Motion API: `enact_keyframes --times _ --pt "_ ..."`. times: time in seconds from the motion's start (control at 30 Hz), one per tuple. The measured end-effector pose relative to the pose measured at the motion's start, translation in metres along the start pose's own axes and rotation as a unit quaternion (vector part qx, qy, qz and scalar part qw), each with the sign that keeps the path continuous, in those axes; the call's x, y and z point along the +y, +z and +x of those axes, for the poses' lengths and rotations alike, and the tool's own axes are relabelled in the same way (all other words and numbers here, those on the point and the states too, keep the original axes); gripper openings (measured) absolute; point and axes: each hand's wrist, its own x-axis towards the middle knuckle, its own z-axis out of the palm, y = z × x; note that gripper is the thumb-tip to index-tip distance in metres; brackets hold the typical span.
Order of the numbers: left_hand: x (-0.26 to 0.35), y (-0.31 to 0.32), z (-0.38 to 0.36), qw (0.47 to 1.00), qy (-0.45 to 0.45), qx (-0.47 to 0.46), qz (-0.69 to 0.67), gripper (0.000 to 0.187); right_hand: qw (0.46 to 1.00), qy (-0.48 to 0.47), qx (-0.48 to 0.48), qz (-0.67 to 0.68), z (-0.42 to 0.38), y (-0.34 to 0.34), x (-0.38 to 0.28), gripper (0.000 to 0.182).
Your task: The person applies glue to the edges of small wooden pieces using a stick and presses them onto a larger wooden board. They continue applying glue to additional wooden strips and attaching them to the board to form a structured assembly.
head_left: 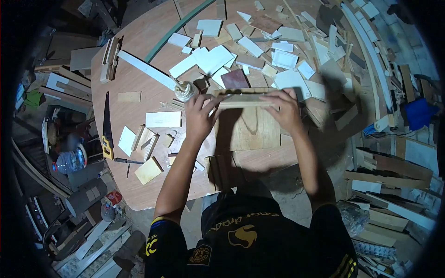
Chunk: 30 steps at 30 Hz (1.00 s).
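Note:
Between my two hands is a narrow wooden strip (244,104), held roughly level above the table. My left hand (199,115) has its fingers closed around the strip's left end. At the other end, my right hand (284,110) grips it with thumb and fingers. Below and behind the strip is a light plywood panel (257,132), partly hidden by the strip and by shadow. An open jar (186,92) with a stick or brush in it stands just beyond my left hand. Upright wooden pieces (214,171) stand at the table edge near my body.
White and brown board offcuts (211,59) are scattered across the far side of the round table (134,197). A handsaw (107,134) and a screwdriver-like tool (128,161) lie at left. A white board (163,119) rests beside my left forearm. Scrap wood (389,176) is stacked around the floor.

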Motion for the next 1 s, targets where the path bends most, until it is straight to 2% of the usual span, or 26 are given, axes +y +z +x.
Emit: enact_keyframes --times 0.07,0.13,0.2,0.23,0.27,0.33,0.4,0.47,0.53,0.6,0.63,0.73,0.77,0.8,0.87,0.9,0.97,1.0 --pt "-0.016 0.013 0.014 0.997 -0.017 0.009 -0.075 0.026 1.0 -0.001 0.011 0.028 0.014 0.013 0.025 0.031" --pt "-0.025 0.022 0.022 0.998 -0.008 0.014 -0.066 0.024 0.999 0.02 -0.012 0.049 0.028 0.023 0.039 0.029" --pt "-0.027 0.033 0.026 0.978 -0.09 -0.023 -0.187 0.024 0.998 0.038 -0.009 0.051 0.031 0.027 0.043 0.027" --pt "-0.031 0.037 0.025 0.988 -0.033 0.001 -0.149 0.025 0.998 0.04 0.006 0.04 0.03 0.029 0.043 0.026" --pt "-0.031 0.042 0.022 0.987 -0.035 -0.003 -0.155 0.025 0.999 0.042 0.021 0.026 0.027 0.03 0.043 0.026" --pt "-0.025 0.049 0.007 0.973 -0.117 -0.027 -0.197 0.026 0.995 0.086 0.041 0.003 0.016 0.038 0.036 0.023" --pt "-0.023 0.059 -0.008 0.973 -0.124 -0.02 -0.194 0.025 0.99 0.127 0.06 -0.019 -0.001 0.045 0.033 0.021" --pt "-0.02 0.065 -0.014 0.976 -0.102 0.051 -0.187 0.025 0.976 0.183 0.115 -0.032 -0.016 0.056 0.034 0.018" --pt "-0.021 0.068 -0.022 0.975 -0.08 0.065 -0.195 0.026 0.976 0.164 0.135 -0.039 -0.025 0.06 0.029 0.022" --pt "-0.017 0.068 -0.032 0.954 -0.156 0.05 -0.251 0.026 0.925 0.321 0.152 0.137 -0.031 0.065 0.012 0.03" --pt "-0.013 0.062 -0.033 0.955 -0.157 0.032 -0.248 0.026 0.925 0.321 0.153 0.134 -0.033 0.062 0.012 0.03" --pt "-0.009 0.051 -0.027 0.948 -0.132 0.029 -0.288 0.026 0.878 0.374 0.251 0.161 -0.047 0.051 0.015 0.056" --pt "-0.01 0.05 -0.025 0.952 -0.133 0.014 -0.276 0.026 0.863 0.411 0.237 0.175 -0.043 0.046 0.01 0.071" --pt "-0.013 0.051 -0.023 0.952 -0.137 0.012 -0.275 0.026 0.863 0.413 0.234 0.175 -0.039 0.041 0.006 0.071" --pt "-0.018 0.053 -0.02 0.951 -0.142 -0.004 -0.276 0.027 0.923 0.353 0.07 0.139 -0.031 0.036 0.009 0.073" --pt "-0.021 0.055 -0.019 0.95 -0.151 -0.005 -0.272 0.027 0.922 0.355 0.061 0.142 -0.031 0.041 0.017 0.073" --pt "-0.025 0.061 -0.015 0.943 -0.151 -0.021 -0.296 0.028 0.962 0.259 0.037 0.077 -0.027 0.052 0.033 0.064" --pt "-0.026 0.064 -0.013 0.942 -0.162 -0.022 -0.292 0.028 0.962 0.26 0.027 0.083 -0.026 0.055 0.041 0.064"
